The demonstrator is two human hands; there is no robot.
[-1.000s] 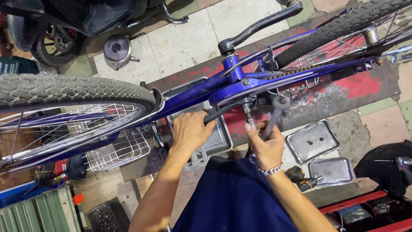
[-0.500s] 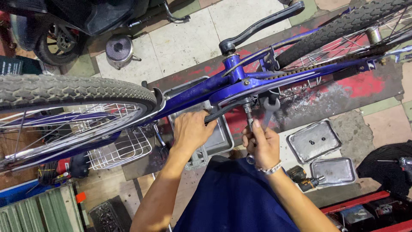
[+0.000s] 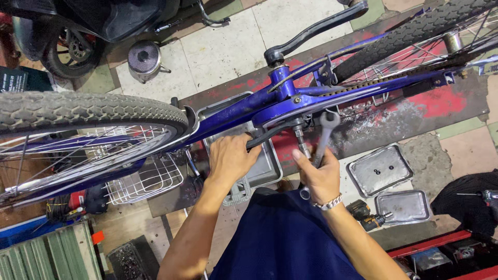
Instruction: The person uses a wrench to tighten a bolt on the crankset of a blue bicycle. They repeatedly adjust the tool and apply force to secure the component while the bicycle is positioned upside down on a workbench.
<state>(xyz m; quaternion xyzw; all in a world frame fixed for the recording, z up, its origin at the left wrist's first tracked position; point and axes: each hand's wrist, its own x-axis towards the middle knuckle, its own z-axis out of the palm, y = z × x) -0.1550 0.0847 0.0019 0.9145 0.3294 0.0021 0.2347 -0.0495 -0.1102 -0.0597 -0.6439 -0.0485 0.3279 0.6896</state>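
Left hand (image 3: 228, 158): fingers closed around black crank arm (image 3: 270, 134).
Right hand (image 3: 320, 173): gripping wrench (image 3: 322, 136), apparently seated at the bottom bracket.
Frame: blue bicycle (image 3: 244, 106), upside down.

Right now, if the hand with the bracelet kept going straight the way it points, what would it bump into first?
Probably the blue bike frame. The right hand points up along the wrench it holds, whose head sits by the crank axle just under the frame. Depth is hard to judge from above.
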